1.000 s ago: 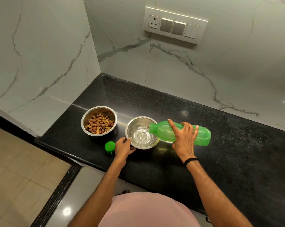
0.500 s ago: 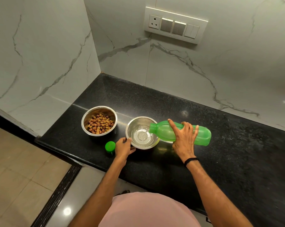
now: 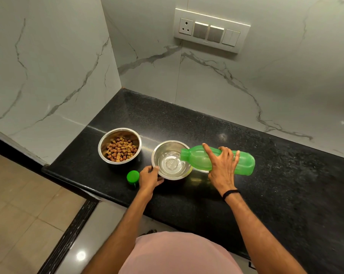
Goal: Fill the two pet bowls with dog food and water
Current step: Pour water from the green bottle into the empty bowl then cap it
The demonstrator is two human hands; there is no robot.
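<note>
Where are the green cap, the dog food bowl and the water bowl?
green cap (image 3: 133,176): head view, its flat top.
food bowl (image 3: 118,133): head view, bare far inner wall.
water bowl (image 3: 157,156): head view, left inner wall.

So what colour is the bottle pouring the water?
Green, the bottle and its cap alike, seen in the head view.

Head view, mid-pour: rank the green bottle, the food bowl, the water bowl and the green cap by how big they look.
Largest: green bottle.
Next: food bowl and water bowl, which look about alike, so I won't rank them.
Smallest: green cap.
</note>
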